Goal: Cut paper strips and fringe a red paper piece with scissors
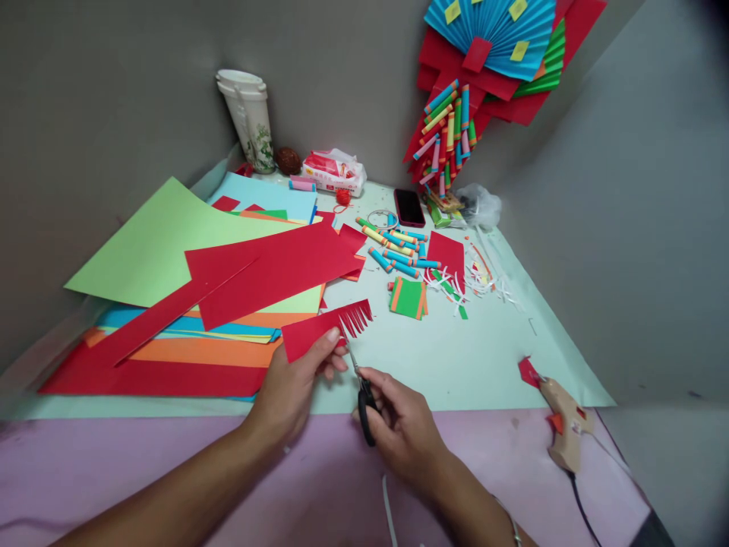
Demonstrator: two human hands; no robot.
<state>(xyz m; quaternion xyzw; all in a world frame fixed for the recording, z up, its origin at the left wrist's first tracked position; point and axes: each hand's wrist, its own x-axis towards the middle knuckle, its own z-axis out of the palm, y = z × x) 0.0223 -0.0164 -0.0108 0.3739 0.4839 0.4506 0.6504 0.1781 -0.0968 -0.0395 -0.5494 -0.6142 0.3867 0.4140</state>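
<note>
Between thumb and fingers, my left hand (299, 376) grips a red paper strip (310, 332) near its lower edge. The strip's right part is cut into a fringe of narrow teeth. My right hand (402, 418) is closed round the black handles of small scissors (366, 410). Their blades point up and left, touching the strip at the left end of the fringe, close to my left thumb. Behind my left hand lie large red paper sheets (273, 266) over green, orange and blue ones.
Rolled paper tubes (399, 247), green squares (408, 297) and white shreds (495, 281) lie beyond my hands. A glue gun (563, 425) rests at the right. At the back stand a white cup (250, 121), a phone (409, 208) and a hanging paper fan decoration (493, 34).
</note>
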